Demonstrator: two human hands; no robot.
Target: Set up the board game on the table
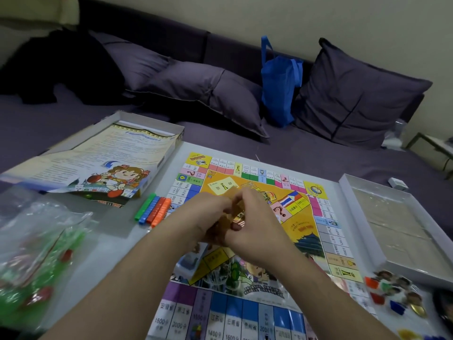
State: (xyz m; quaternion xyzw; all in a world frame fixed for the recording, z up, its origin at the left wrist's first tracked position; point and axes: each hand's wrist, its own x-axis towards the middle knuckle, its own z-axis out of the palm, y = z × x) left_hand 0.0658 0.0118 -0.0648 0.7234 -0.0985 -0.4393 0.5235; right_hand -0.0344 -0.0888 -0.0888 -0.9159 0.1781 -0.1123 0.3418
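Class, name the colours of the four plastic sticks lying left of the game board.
Green, blue, red and orange sticks, seen in the head view.

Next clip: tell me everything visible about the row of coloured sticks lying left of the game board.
The coloured sticks are four slim bars, green, blue, red and orange from left to right, each ridged into small segments and looking like plastic. They lie flat, side by side and touching, parallel, angled from near-left to far-right on the white table. They sit just off the game board left edge, below the open box with the instruction sheet. Neither hand touches them.
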